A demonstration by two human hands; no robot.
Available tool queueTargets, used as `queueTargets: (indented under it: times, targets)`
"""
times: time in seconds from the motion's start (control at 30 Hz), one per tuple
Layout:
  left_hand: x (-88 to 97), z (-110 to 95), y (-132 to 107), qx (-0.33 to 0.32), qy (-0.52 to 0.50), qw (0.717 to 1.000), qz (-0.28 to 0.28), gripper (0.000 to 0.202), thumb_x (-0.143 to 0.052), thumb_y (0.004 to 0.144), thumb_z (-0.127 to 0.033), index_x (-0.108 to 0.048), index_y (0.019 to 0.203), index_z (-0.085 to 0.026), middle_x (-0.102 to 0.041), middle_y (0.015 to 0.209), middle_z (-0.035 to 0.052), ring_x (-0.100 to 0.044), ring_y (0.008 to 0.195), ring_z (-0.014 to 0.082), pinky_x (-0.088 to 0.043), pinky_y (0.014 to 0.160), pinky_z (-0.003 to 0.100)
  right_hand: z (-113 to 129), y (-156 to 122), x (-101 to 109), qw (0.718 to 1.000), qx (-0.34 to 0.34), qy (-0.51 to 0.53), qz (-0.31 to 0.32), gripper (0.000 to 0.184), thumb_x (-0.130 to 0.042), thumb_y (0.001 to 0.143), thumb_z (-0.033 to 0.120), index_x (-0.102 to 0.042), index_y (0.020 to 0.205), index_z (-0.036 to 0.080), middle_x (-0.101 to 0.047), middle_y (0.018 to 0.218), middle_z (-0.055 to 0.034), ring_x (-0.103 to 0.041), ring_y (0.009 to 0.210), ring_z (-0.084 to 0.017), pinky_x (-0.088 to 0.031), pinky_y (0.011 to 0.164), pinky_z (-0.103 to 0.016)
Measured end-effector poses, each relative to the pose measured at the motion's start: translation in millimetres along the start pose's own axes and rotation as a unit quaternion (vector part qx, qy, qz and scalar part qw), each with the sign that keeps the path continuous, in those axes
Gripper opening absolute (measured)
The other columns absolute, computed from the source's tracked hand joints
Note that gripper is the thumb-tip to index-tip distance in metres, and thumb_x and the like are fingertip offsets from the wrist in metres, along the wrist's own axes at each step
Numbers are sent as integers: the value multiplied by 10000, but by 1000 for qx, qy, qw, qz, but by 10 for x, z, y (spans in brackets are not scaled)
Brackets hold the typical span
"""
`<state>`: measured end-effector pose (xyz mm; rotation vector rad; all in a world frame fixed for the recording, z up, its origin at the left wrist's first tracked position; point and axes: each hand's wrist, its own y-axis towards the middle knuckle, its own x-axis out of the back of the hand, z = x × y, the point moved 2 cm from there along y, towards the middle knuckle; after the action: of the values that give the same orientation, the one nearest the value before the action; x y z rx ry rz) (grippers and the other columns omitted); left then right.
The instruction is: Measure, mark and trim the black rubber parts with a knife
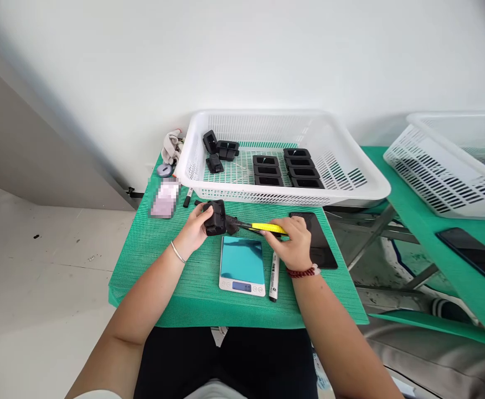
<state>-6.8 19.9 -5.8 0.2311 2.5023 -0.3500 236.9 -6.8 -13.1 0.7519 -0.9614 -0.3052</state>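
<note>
My left hand is closed around a small black plastic part, held just above the far edge of a digital scale. My right hand grips a tool with a yellow handle whose dark tip reaches into the black part. Both hands hover over the green mesh mat on the small table.
A white basket behind the hands holds several black parts. A marker lies right of the scale, a dark tablet beyond it. A blurred pink item, a pen and cloth sit left. Another basket stands right.
</note>
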Motion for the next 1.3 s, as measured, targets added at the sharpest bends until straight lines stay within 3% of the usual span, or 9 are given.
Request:
queueTargets:
  times: [0.13,0.43,0.63,0.8,1.07,1.3]
  targets:
    - [30,-16,18,-22,-14,999,-36,331,-761,710,-359,-604,935,-175,-660,865,13,-648,782,136,-523,672,251,78,22,8,997,39,43,52,218,-645,807,426,-631,783,209,-665,669,-14,-582,618,-166,-423,707,-358]
    - [27,-32,-1,-3,9,1000,6,344,-745,724,-390,-601,976,-206,-650,885,18,-654,821,179,-560,748,351,51,16,-25,996,25,54,69,227,-649,805,435,-644,816,209,-686,722,-21,-600,652,-174,-414,715,-364]
    - [39,-37,-11,4,24,999,30,346,-753,712,-397,-614,965,-207,-626,820,5,-620,716,140,-529,623,272,79,19,-13,994,55,79,61,242,-660,803,437,-642,815,196,-692,724,-27,-597,651,-174,-413,714,-356]
    - [21,-50,-16,6,30,999,40,373,-769,688,-399,-624,978,-213,-632,834,3,-602,677,122,-491,586,243,72,17,-35,992,26,83,89,280,-644,802,487,-652,807,207,-696,727,-30,-599,660,-184,-430,721,-374]
    - [-48,12,-57,53,81,988,124,440,-816,627,-396,-630,967,-186,-639,819,15,-595,666,122,-435,573,220,-80,-23,-47,999,-29,27,-11,286,-630,813,475,-664,826,191,-697,721,-56,-595,684,-209,-478,664,-375]
    - [-50,-26,-49,32,58,994,91,425,-808,640,-391,-634,967,-184,-645,819,18,-608,673,132,-461,604,243,-40,-23,-39,997,-52,49,13,275,-617,813,483,-659,806,212,-683,716,-49,-592,700,-212,-483,656,-372]
